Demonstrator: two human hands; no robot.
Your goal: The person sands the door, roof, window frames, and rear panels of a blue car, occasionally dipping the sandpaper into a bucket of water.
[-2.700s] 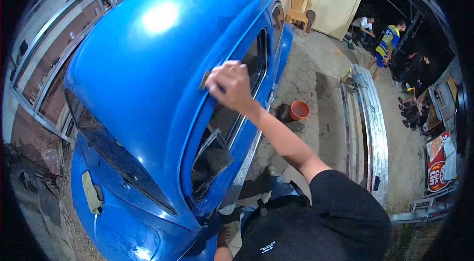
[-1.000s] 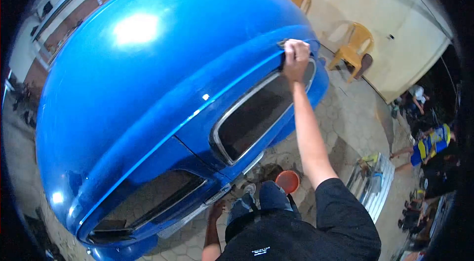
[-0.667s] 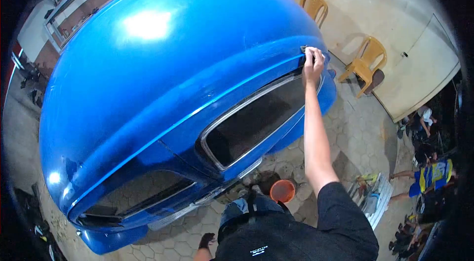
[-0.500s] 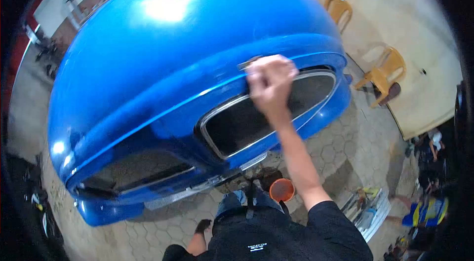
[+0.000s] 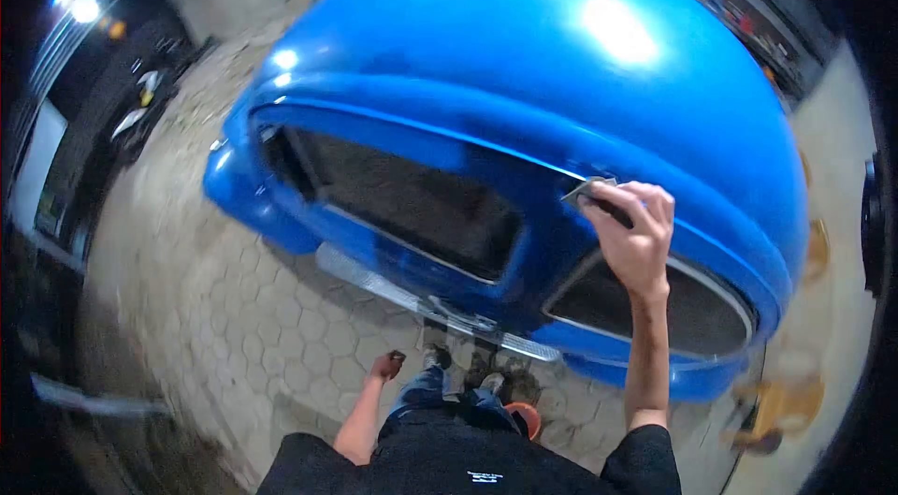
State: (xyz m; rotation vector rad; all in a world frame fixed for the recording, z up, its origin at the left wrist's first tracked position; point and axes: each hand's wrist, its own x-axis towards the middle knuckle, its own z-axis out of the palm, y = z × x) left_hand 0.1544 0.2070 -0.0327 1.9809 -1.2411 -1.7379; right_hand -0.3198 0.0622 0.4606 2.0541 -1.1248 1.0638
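My right hand (image 5: 633,231) is raised to the roof edge of a blue car (image 5: 524,121), its fingers closed on a small greyish piece of material (image 5: 591,187). That piece touches or nearly touches the blue surface at the raised trim line, above the gap between two dark side windows. My left hand (image 5: 388,365) hangs low beside my leg, apart from the car, with its fingers curled. Whether something small is inside my left hand cannot be made out.
An orange bucket (image 5: 526,419) stands on the hexagonal paving (image 5: 290,327) by my feet. Yellow plastic chairs (image 5: 788,409) are beside a pale wall at the right. A metal running board (image 5: 374,286) runs along the car's lower side.
The view has turned left. My right hand has moved along the roof edge to between the windows, still holding the piece. My left hand shows more fully.
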